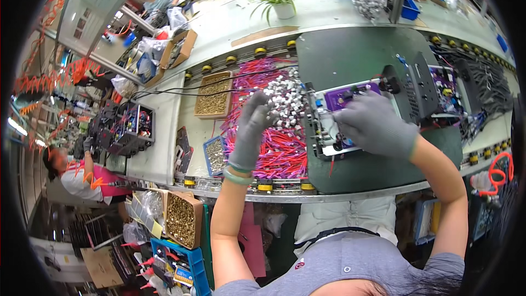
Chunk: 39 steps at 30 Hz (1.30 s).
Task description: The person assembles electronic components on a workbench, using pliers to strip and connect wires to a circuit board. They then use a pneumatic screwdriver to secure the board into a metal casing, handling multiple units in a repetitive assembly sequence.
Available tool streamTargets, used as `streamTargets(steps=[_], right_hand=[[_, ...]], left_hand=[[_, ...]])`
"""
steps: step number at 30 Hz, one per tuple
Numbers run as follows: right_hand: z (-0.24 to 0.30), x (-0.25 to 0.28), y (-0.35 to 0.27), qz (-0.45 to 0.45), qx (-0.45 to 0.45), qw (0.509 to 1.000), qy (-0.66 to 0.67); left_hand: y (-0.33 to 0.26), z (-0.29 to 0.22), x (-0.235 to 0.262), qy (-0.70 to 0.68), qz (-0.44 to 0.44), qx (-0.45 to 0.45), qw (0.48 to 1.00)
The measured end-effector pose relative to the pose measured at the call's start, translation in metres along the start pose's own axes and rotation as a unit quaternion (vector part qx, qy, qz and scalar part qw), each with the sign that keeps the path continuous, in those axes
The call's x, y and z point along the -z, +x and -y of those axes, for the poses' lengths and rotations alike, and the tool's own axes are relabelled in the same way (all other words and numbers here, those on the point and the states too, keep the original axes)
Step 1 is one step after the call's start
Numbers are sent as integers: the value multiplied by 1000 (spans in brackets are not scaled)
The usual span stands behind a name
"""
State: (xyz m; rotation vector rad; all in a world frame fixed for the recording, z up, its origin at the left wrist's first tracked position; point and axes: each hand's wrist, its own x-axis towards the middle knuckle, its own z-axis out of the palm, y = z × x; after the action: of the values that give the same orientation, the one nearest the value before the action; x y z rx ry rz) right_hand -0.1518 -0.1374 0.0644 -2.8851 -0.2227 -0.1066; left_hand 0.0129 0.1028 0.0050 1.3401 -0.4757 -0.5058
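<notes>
In the head view, taking twelve o'clock as straight away from the person, the right hand (378, 123) is bent palm-down over an open case (331, 150) on a green mat (378, 178); its fingertips are hidden, so I cannot tell whether they grip anything. The case lies beneath the fingers and toward nine o'clock of that hand, with its purple circuit board (335, 98) showing at ten o'clock. The case looks stiff and fairly light, with smooth edges that could slip a little under cloth gloves; the board and loose leads look fragile, so the pale rim on its six o'clock side seems the safest hold. A black vented panel (421, 89) stands at two o'clock of the right hand. The left hand (249, 131) is raised with fingers loosely apart and slightly curled, nothing visible in it, and the case is well off toward three o'clock. White plugs (286, 98) lie near it at two o'clock, red and purple wires (282, 156) at four, and a blue tray (207, 156) of small silvery parts at eight.
</notes>
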Motion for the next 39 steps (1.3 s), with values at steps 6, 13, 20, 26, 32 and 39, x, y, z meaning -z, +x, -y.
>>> streamTargets(steps=[6, 13, 20, 26, 32, 39], right_hand=[[-25, -18, -36, -291, -29, 956, -28], [-26, -35, -25, -272, -31, 959, 68], [-26, -41, -30, -298, -44, 951, 74], [-21, -46, -25, -343, -31, 934, 100], [-24, -51, -27, -354, -17, 928, 111], [-23, -46, -28, -353, -33, 924, 142]], left_hand=[[33, 92, 118, 255, -155, 50, 953], [95, 182, 53, 733, -70, 61, 674], [105, 124, 41, 729, 46, 175, 661], [78, 115, 47, 688, -23, 157, 708], [106, 163, 35, 757, 11, 145, 637], [90, 100, 76, 484, 39, 28, 873]])
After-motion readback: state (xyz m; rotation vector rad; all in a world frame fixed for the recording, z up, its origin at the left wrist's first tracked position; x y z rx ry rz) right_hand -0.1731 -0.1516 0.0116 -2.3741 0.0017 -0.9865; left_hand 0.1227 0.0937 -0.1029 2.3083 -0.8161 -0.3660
